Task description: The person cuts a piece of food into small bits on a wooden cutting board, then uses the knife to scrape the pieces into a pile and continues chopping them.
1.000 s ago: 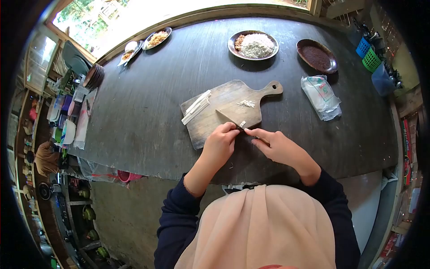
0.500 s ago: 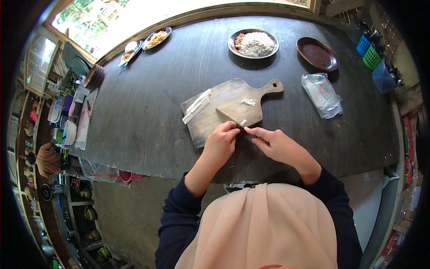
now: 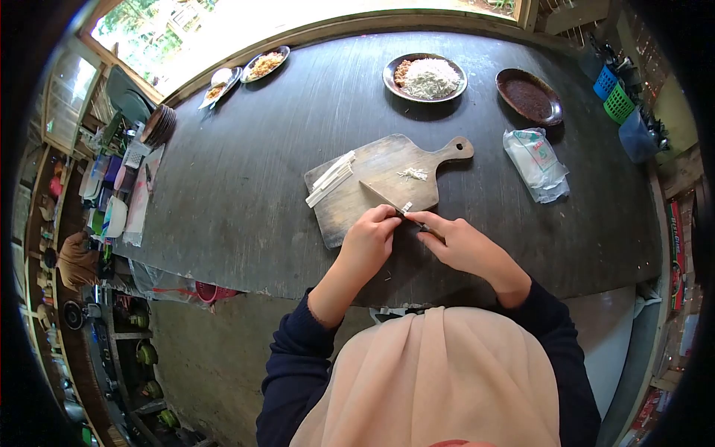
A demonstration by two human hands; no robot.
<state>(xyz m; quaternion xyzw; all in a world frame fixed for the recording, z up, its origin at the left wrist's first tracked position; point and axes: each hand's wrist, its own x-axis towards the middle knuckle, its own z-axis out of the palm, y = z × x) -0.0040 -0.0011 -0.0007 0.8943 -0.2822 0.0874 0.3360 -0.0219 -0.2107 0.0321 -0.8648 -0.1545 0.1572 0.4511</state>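
Note:
A wooden cutting board with a handle lies on the dark table. My right hand is closed around a knife, its index finger stretched along the top near the handle. The blade points up and left across the board's near edge. My left hand is closed, fingertips pinched against the near side of the blade; what they hold is hidden. Small white cut pieces sit by the blade's far side. Long white strips lie at the board's left, and a little pile of thin white bits at its right.
Beyond the board stands a plate of white shreds and brown bits. To the right are a brown dish and a plastic packet. Two small food dishes sit far left. Utensil baskets hang at right.
The view has shifted slightly, so the table's things appear a little lower. Both hands and the knife keep nearly the same place on the board, with only a slight shift of the blade.

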